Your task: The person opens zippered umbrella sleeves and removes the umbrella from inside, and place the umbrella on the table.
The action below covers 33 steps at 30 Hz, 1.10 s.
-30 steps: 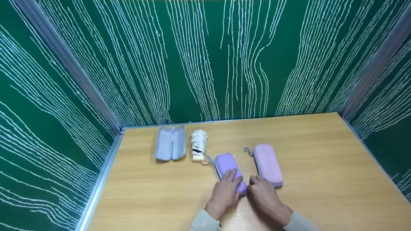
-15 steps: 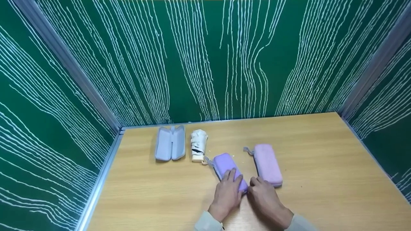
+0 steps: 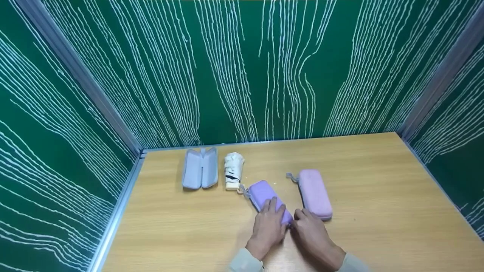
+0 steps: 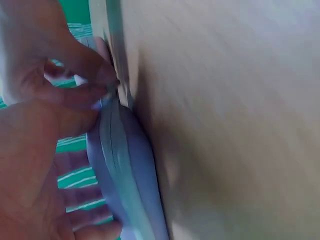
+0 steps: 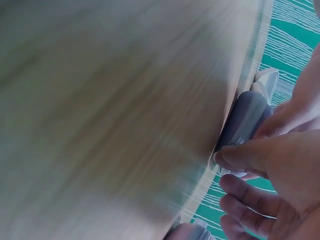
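A purple zippered hard case (image 3: 260, 190) lies slantwise on the table in the head view, its grey wrist loop at the far end. My left hand (image 3: 267, 228) holds it, fingers spread over the top and thumb against the near end. At that near end my right hand (image 3: 314, 232) pinches what looks like the zipper pull between thumb and index finger. The pull is mostly hidden by the fingertips (image 4: 107, 80). In the left wrist view the zipper band (image 4: 120, 155) runs along the side and looks closed. A pink hard case (image 3: 315, 194) lies just right of the hands.
A white folding umbrella (image 3: 233, 170) lies beyond the purple case, close to its loop. An open pale grey-blue case (image 3: 200, 169) stands at the back left. Green panels with white lines (image 3: 219, 75) border the wooden table (image 3: 177, 234) at the back and sides.
The purple case has turned slightly, its far end swinging left towards the umbrella. My left hand has shifted a little right with it; the right hand stays almost in place.
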Each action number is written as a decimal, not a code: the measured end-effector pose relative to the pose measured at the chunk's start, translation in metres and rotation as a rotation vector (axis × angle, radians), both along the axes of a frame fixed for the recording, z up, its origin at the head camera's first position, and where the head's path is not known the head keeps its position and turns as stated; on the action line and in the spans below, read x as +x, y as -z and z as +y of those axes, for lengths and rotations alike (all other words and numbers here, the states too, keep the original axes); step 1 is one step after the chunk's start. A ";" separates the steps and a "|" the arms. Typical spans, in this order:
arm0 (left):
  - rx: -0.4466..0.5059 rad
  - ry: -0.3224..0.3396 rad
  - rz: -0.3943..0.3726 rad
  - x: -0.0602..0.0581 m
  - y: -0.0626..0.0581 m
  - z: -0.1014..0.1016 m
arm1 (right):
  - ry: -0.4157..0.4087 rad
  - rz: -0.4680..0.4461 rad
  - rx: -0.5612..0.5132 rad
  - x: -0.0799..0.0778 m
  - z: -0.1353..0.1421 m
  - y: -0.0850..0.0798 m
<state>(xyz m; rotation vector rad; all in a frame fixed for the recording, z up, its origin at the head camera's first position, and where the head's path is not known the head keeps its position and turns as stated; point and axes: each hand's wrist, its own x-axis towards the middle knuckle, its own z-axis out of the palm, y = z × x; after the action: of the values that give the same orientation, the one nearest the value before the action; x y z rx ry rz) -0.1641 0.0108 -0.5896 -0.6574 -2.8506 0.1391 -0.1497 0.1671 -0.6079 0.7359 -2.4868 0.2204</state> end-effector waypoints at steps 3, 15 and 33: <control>-0.082 0.067 -0.040 -0.007 -0.008 -0.008 | 0.007 -0.006 0.020 0.000 0.001 0.000; -0.035 0.300 -0.256 -0.027 -0.022 -0.027 | 0.022 -0.073 0.058 -0.002 0.002 0.001; 0.060 0.259 -0.128 -0.021 -0.015 -0.024 | -0.017 0.026 0.048 -0.001 0.002 0.003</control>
<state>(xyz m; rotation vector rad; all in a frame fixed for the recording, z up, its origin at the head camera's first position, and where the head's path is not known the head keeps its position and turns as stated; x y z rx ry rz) -0.1852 -0.0129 -0.5747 -1.0482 -2.8425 -0.0302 -0.1504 0.1692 -0.6109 0.7753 -2.4701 0.1569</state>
